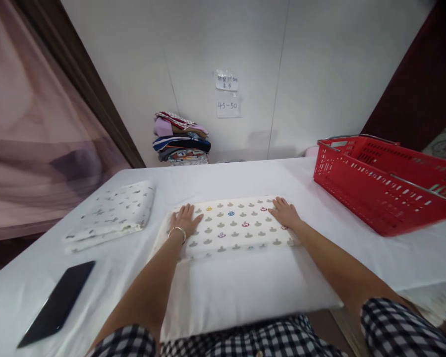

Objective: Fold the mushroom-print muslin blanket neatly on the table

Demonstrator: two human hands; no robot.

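Observation:
In front of me lies a white cloth [241, 230] printed with grey and coloured motifs, partly folded over on itself. Its plain white side [249, 287] faces up along the near part and reaches over the table's front edge. My left hand [185, 220], with a bangle on the wrist, rests flat on the left end of the printed part, fingers spread. On the right end of the same part my right hand [285, 213] lies palm down with its fingers stretched out. Neither hand grips the cloth visibly.
A folded printed cloth [113, 213] lies on the left of the white-covered table [241, 178]. Nearer me is a dark phone-like slab [59, 302]. A red plastic basket [390, 183] stands at the right. Folded clothes [182, 141] are stacked beyond the far edge, by the wall.

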